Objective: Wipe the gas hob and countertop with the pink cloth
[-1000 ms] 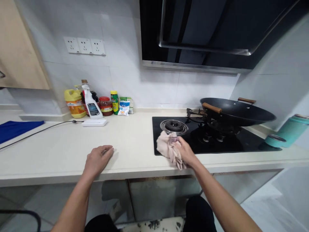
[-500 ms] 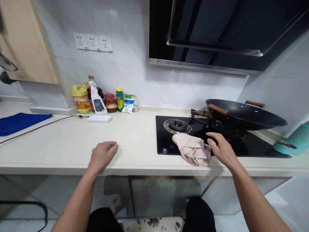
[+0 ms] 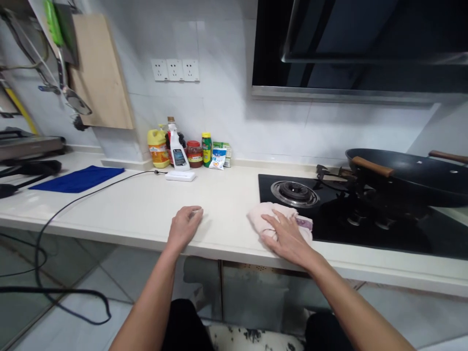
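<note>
A pale pink cloth (image 3: pixel 259 218), bunched up with a purple patch on its right side, lies across the front left corner of the black glass hob (image 3: pixel 340 229) and the white counter. My right hand (image 3: pixel 287 236) rests on top of it, fingers bent over the fabric and pressing into it. Farther left, my left hand (image 3: pixel 185 225) is at the counter's front edge, loosely curled, thumb a little apart from the fingers and nothing visible in it. Behind the cloth is a round burner (image 3: pixel 295 193).
A large wok (image 3: pixel 413 175) with wooden handles sits on the hob's right side. Against the wall stand a white spray bottle (image 3: pixel 179 153), a yellow jug (image 3: pixel 158 148) and a red-lidded jar (image 3: pixel 194 155). A blue cloth (image 3: pixel 78 179) and a black cable (image 3: pixel 84 196) lie left.
My right hand has come down onto the pink cloth and shifted it left, over the hob's edge. The view has turned left. My left hand stays near the counter's edge.
</note>
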`<state>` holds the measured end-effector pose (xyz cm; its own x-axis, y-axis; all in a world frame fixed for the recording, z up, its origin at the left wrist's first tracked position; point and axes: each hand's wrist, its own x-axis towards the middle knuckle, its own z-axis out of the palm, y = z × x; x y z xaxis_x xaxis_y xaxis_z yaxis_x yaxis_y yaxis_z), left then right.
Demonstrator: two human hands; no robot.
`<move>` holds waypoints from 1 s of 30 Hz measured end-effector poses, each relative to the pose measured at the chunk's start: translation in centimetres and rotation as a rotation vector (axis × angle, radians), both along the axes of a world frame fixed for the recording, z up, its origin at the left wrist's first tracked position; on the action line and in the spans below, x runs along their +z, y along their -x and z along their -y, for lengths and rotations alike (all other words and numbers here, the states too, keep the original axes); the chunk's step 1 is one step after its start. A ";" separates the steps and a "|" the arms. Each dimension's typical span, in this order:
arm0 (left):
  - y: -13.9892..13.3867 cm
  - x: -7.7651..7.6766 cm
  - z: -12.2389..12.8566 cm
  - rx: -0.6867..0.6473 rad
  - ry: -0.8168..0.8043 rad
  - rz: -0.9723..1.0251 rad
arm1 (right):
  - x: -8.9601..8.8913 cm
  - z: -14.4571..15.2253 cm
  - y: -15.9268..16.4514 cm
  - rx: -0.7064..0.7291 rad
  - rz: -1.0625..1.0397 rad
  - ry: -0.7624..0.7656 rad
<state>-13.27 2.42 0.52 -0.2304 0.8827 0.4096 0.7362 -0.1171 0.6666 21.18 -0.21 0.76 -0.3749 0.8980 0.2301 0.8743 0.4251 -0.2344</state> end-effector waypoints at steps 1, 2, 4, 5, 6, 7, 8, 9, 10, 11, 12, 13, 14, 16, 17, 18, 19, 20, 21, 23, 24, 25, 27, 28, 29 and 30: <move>0.1 -0.1 0.0 -0.004 -0.014 0.016 | 0.3 0.1 1.3 0.066 0.006 0.021; 0.2 -0.2 0.0 -0.009 -0.028 0.024 | 0.7 0.2 2.5 0.136 0.012 0.046; 0.3 -0.3 0.0 -0.026 -0.052 0.032 | 1.3 -0.2 4.4 0.264 0.029 0.092; 0.3 -0.4 0.1 -0.039 -0.066 0.037 | 1.6 -0.6 5.1 0.304 0.043 0.108; 0.3 -0.5 0.1 -0.051 -0.081 0.040 | 1.8 -1.3 5.6 0.318 0.060 0.114; 0.4 -0.6 0.2 -0.061 -0.097 0.041 | 2.0 -2.3 5.9 0.304 0.080 0.113; 0.4 -0.6 0.2 -0.068 -0.112 0.041 | 2.1 -3.5 6.1 0.270 0.102 0.108; 0.4 -0.7 0.2 -0.074 -0.129 0.041 | 2.2 -5.0 6.2 0.222 0.122 0.103; 0.5 -0.8 0.3 -0.077 -0.146 0.043 | 2.3 -6.6 6.3 0.172 0.140 0.102; 0.5 -0.9 0.3 -0.078 -0.161 0.046 | 2.3 -8.3 6.4 0.129 0.157 0.107; 0.5 -1.0 0.4 -0.073 -0.174 0.050 | 2.2 -10.2 6.5 0.095 0.169 0.117; 0.5 -1.0 0.5 -0.064 -0.187 0.052 | 2.2 -12.1 6.8 0.063 0.176 0.126; 0.5 -1.1 0.5 -0.049 -0.199 0.050 | 2.0 -14.0 7.1 0.029 0.176 0.133; 0.4 -1.2 0.7 -0.009 -0.232 0.030 | 1.7 -17.7 8.1 -0.043 0.151 0.136; 0.3 -1.3 0.8 0.012 -0.257 0.015 | 1.5 -19.3 8.8 -0.075 0.131 0.136; 0.3 -1.3 0.9 0.032 -0.289 -0.002 | 1.4 -20.8 9.6 -0.104 0.108 0.137; 0.2 -1.3 1.1 0.052 -0.326 -0.015 | 1.2 -22.2 10.5 -0.127 0.085 0.141; 0.1 -1.4 1.2 0.070 -0.367 -0.026 | 1.1 -23.3 11.5 -0.142 0.064 0.148; 0.0 -1.4 1.3 0.085 -0.408 -0.033 | 0.9 -24.2 12.6 -0.151 0.047 0.156; -0.1 -1.3 1.5 0.103 -0.484 -0.042 | 0.8 -25.4 15.1 -0.148 0.027 0.167; -0.1 -1.3 1.6 0.110 -0.515 -0.042 | 0.8 -25.7 16.5 -0.133 0.024 0.171; -0.1 -1.3 1.7 0.117 -0.540 -0.039 | 0.8 -25.8 17.9 -0.112 0.024 0.173; -0.2 -1.4 1.9 0.143 -0.571 -0.020 | 0.9 -25.4 20.8 -0.059 0.029 0.178; -0.2 -1.4 2.0 0.158 -0.579 -0.001 | 1.0 -24.9 22.3 -0.023 0.033 0.181; -0.2 -1.5 2.0 0.172 -0.583 0.022 | 1.2 -24.3 23.8 0.018 0.038 0.186; -0.2 -1.5 2.0 0.182 -0.583 0.052 | 1.3 -23.6 25.2 0.062 0.043 0.191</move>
<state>-13.05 0.40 -0.99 -0.3887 0.4610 0.7977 0.7471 -0.3490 0.5657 -4.01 23.40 2.10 -0.4369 0.8986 0.0404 0.8588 0.4300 -0.2786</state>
